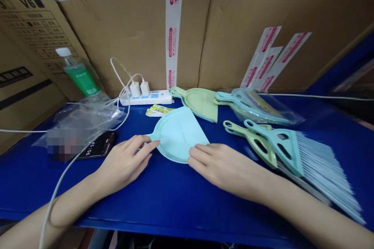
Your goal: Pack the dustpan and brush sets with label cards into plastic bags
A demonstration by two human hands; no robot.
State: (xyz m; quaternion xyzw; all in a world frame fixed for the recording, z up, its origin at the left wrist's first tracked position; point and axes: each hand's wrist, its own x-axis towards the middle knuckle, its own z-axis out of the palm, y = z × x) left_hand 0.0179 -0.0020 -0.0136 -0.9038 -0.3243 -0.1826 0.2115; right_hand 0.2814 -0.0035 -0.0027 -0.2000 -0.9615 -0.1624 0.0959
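Note:
A light-blue dustpan (pixel 177 134) is in front of me, its handle to the left and its straight edge to the right. My left hand (pixel 127 159) closes around the handle end, its index finger lying along the pan's rim. With bent fingers, my right hand (pixel 214 163) grips the lower right corner; its thumb is hidden. Beyond the pan lies a green dustpan (pixel 201 101) on top of a blue one. Right of my right hand rest a blue brush (pixel 284 144) with long pale bristles and a green brush (pixel 257 146) with greyish bristles.
A bagged brush-and-dustpan set (pixel 257 105) lies at the back right. Behind stand cardboard boxes (pixel 131 27) and a white power strip (pixel 157 98) with cables. On the left are a green-labelled bottle (pixel 82 78), clear plastic bag (pixel 84 116) and phone (pixel 102 144) on the blue table (pixel 175 202).

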